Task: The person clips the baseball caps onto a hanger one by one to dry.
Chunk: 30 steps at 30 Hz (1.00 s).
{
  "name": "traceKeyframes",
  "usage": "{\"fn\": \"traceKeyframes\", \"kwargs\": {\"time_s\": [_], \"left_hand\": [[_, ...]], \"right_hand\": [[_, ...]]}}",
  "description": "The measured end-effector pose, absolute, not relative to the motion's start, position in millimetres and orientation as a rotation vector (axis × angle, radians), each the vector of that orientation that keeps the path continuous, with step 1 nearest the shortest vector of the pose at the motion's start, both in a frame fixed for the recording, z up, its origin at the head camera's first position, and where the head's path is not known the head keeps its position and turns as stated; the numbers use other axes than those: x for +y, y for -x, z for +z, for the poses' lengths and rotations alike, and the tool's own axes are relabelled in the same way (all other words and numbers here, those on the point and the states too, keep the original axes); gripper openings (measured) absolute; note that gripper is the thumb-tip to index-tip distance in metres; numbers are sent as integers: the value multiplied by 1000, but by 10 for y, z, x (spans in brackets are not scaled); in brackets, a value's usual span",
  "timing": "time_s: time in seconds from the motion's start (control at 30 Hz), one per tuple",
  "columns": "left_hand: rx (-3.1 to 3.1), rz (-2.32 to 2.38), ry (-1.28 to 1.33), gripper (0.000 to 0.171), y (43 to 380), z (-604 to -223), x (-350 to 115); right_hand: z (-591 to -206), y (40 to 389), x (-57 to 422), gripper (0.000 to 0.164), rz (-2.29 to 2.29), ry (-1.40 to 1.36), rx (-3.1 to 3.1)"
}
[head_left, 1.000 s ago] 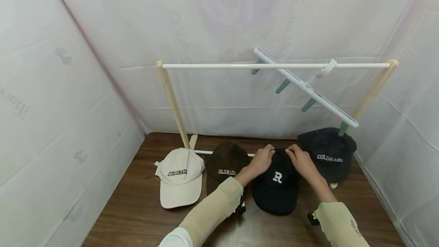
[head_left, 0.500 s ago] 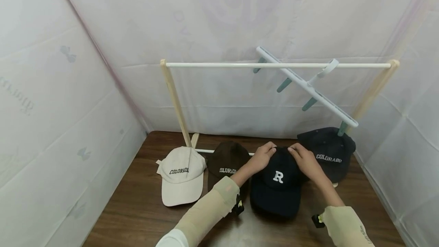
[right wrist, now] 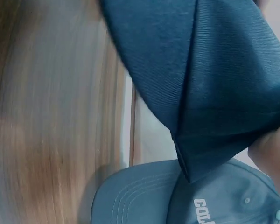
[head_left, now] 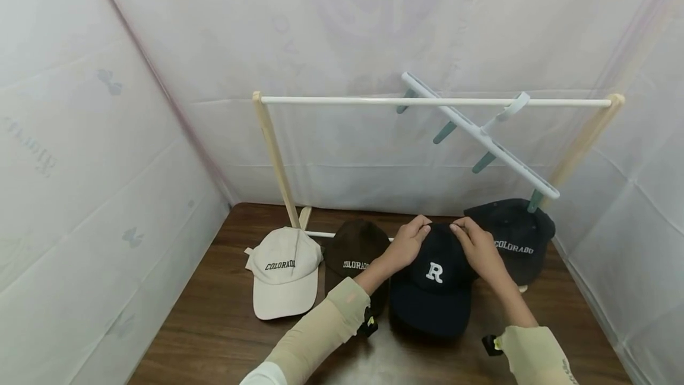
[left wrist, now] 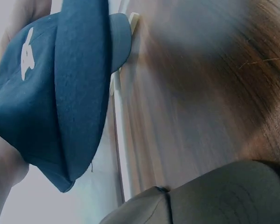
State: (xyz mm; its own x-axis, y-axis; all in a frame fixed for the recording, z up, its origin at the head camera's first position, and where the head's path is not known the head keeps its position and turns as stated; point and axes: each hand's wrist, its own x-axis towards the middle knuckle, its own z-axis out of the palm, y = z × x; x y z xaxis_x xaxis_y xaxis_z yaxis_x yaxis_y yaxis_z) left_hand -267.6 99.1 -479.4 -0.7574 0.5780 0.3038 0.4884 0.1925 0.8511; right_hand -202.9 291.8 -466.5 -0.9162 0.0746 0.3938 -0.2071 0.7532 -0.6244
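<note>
A black baseball cap (head_left: 435, 302) with a white letter R is gripped at the top of its crown by both hands. My left hand (head_left: 407, 245) pinches the crown's left side, and my right hand (head_left: 477, 248) pinches its right side. The brim points down toward me. In both wrist views the cap (left wrist: 81, 93) is off the tabletop. Beside my right hand, a dark COLORADO cap (head_left: 521, 236) hangs from the near clip of a white clip hanger (head_left: 470, 129). Several other green clips on that hanger hold nothing.
A white rail (head_left: 331, 101) on wooden posts carries the hanger by its hook. To the left, a brown COLORADO cap (head_left: 357, 248) and a beige COLORADO cap (head_left: 285, 272) lie on the dark wooden table (head_left: 198, 337). White sheeting (head_left: 342, 28) encloses the back and sides.
Both hands have raised the black R cap slightly, and it looks larger in the head view. The hanger and the other caps stay in place; the head view has shifted slightly.
</note>
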Motion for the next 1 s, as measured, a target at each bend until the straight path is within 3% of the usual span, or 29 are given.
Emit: {"fn": "traceKeyframes", "kwargs": {"time_s": [0.37,0.6,1.0], "left_hand": [[2366,1672,-975,21,2636,-4695,955],[2415,1464,-1085,34,2621,-4590,947],[2121,1593,-1132,27,2674,-4585,872]], "right_hand": [[-4630,1983,2831,7,904,-168,-2422],[-4632,1975,2810,5,889,-206,-2380],[-4644,1937,2917,8,880,-317,-2383]]}}
